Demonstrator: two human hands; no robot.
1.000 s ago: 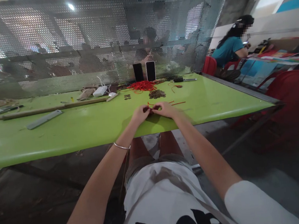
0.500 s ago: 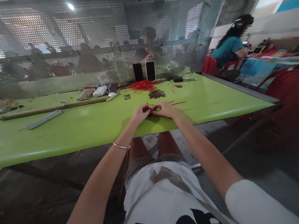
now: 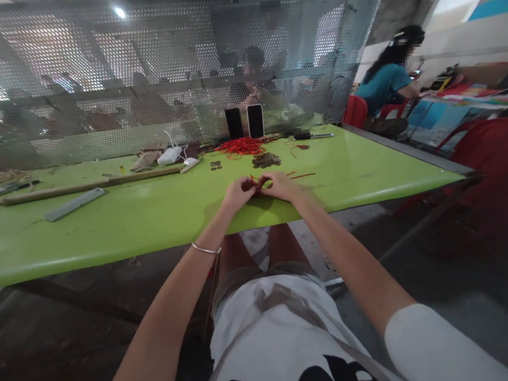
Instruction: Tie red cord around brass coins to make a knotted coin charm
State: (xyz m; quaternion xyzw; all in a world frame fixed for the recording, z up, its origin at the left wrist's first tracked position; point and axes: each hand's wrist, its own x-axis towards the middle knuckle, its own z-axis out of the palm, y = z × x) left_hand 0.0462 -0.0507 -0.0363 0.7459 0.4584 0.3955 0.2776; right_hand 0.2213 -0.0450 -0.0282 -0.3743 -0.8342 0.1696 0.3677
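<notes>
My left hand [image 3: 237,193] and my right hand [image 3: 279,186] meet near the table's front edge, thumbs and fingertips pinched together. Between them they grip a red cord [image 3: 302,176], whose loose ends stick out behind and to the right of my right hand. Whatever else the fingertips may hold is hidden. Just beyond my hands lies a pile of bronze-coloured coins [image 3: 266,160], with a small group of coins [image 3: 215,165] to its left. A heap of red cords [image 3: 242,147] lies farther back.
Two phones [image 3: 255,121] stand upright before a perforated metal screen [image 3: 150,75]. A wooden stick [image 3: 89,186], a grey metal bar [image 3: 74,205] and a white adapter [image 3: 170,156] lie left on the green table [image 3: 171,215]. A black-handled tool [image 3: 312,135] lies back right. A person [image 3: 389,81] sits at right.
My fingers have shifted very slightly around the cord, and its upright loop by the fingertips has changed shape a little. The seated person at right has leaned slightly left.
</notes>
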